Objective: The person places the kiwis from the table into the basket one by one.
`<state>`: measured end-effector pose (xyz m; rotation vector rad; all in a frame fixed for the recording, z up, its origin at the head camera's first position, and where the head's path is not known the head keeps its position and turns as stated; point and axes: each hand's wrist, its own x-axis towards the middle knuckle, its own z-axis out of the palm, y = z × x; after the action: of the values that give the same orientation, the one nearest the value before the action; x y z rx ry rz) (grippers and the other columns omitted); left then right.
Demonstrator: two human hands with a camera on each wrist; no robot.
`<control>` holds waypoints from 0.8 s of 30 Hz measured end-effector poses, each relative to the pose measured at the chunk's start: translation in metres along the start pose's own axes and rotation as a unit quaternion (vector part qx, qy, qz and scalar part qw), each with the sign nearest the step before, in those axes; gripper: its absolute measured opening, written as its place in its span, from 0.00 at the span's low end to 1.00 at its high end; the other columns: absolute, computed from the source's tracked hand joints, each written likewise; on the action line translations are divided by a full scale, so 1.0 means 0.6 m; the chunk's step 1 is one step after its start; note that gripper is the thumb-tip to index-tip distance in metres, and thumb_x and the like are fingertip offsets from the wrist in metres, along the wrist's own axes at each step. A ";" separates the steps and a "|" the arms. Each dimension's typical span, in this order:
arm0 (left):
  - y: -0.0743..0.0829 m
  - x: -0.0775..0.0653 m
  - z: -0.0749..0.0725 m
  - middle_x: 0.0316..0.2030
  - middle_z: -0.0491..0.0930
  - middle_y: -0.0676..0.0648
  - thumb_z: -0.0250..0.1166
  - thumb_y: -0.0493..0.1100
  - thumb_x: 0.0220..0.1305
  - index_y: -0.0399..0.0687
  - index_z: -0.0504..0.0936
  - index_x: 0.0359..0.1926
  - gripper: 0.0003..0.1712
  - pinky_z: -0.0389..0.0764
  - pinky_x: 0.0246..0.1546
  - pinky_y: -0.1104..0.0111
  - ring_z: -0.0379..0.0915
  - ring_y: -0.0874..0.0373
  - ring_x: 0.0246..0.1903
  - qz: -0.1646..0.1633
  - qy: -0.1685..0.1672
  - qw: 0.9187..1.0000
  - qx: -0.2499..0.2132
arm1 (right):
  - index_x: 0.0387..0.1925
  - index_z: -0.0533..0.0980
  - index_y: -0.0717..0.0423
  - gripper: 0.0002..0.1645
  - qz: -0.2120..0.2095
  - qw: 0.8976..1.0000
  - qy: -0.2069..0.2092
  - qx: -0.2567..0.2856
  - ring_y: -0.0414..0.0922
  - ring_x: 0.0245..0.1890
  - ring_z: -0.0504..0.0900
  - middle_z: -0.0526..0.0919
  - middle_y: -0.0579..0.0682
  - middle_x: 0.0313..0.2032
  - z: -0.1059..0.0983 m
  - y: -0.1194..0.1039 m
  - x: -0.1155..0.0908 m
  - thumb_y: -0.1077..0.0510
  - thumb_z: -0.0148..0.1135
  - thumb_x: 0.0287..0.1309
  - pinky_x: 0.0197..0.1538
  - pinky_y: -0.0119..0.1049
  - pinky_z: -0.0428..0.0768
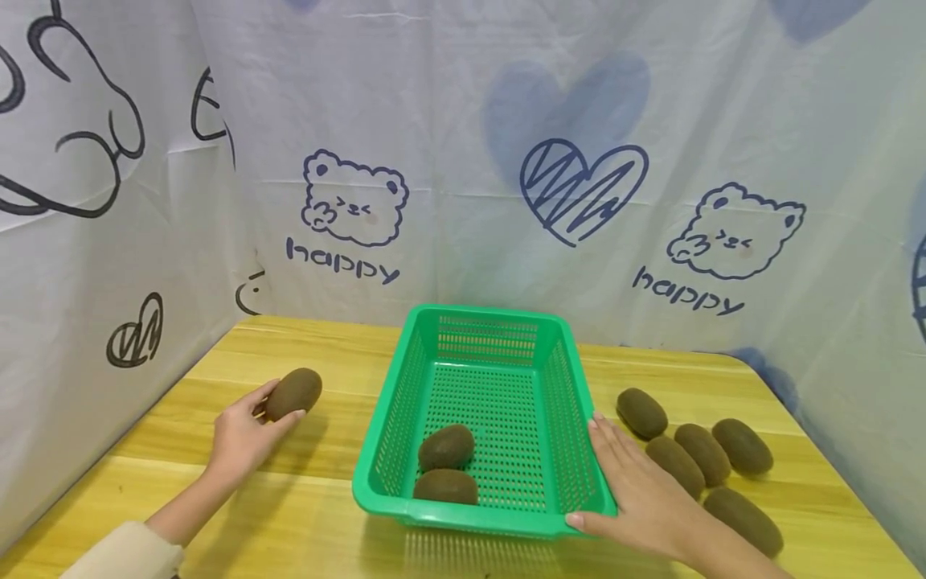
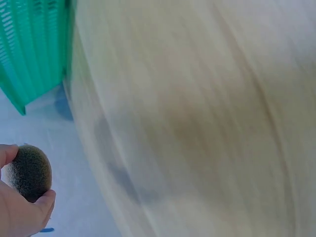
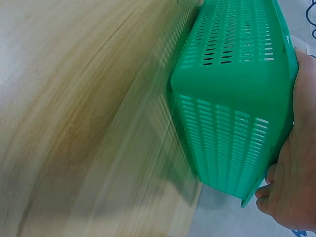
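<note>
Seemingly a screened-off workspace: white cloth [image 1: 463, 233], printed with hearts [image 1: 584, 193], bears [image 1: 354, 197] and "happy", hangs beyond the far, left and right edges of a wood-grain table [image 1: 325, 462].

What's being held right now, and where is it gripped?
The left hand holds an oval, brown, fuzzy kiwi by opposite sides, between thumb and fingers. The right hand rests on the rim of the rectangular green perforated plastic basket.

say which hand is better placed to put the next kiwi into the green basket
Left, most likely: the left hand holds a kiwi to the left of the green basket, while the right hand touches the basket and holds no kiwi.
</note>
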<state>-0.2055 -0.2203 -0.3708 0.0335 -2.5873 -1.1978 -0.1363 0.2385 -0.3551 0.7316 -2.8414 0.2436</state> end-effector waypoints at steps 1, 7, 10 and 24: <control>0.005 -0.001 0.000 0.58 0.67 0.25 0.66 0.40 0.56 0.30 0.64 0.63 0.36 0.80 0.45 0.57 0.71 0.34 0.53 -0.001 -0.001 1.000 -0.004 | 0.69 0.50 0.68 0.61 -0.003 1.000 0.002 -0.006 0.58 0.70 0.53 0.52 0.64 0.70 0.000 0.000 0.000 0.29 0.57 0.49 0.62 0.11 0.23; 0.034 -0.003 0.001 0.59 0.67 0.28 0.66 0.39 0.56 0.31 0.64 0.63 0.36 0.78 0.48 0.59 0.70 0.35 0.55 0.009 0.000 0.999 -0.032 | 0.68 0.51 0.70 0.61 -0.019 0.999 0.008 -0.028 0.57 0.70 0.53 0.53 0.66 0.69 0.002 0.003 0.001 0.28 0.56 0.49 0.65 0.15 0.23; 0.051 -0.005 0.001 0.60 0.66 0.29 0.66 0.39 0.56 0.32 0.64 0.64 0.36 0.77 0.49 0.59 0.69 0.36 0.56 0.010 -0.011 0.999 -0.047 | 0.68 0.50 0.69 0.62 -0.016 1.000 0.001 -0.026 0.57 0.70 0.52 0.52 0.65 0.69 0.002 0.004 0.001 0.28 0.56 0.49 0.64 0.15 0.22; 0.115 -0.023 0.014 0.59 0.68 0.31 0.66 0.38 0.56 0.33 0.66 0.63 0.35 0.76 0.51 0.59 0.70 0.39 0.56 0.025 -0.052 0.993 -0.102 | 0.68 0.51 0.70 0.62 -0.010 1.000 -0.014 -0.022 0.60 0.69 0.55 0.52 0.66 0.69 -0.001 0.005 0.004 0.28 0.56 0.49 0.63 0.14 0.20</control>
<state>-0.1877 -0.1667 -0.3275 -0.1393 -2.5215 -1.4743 -0.1396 0.2404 -0.3543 0.7603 -2.8542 0.1694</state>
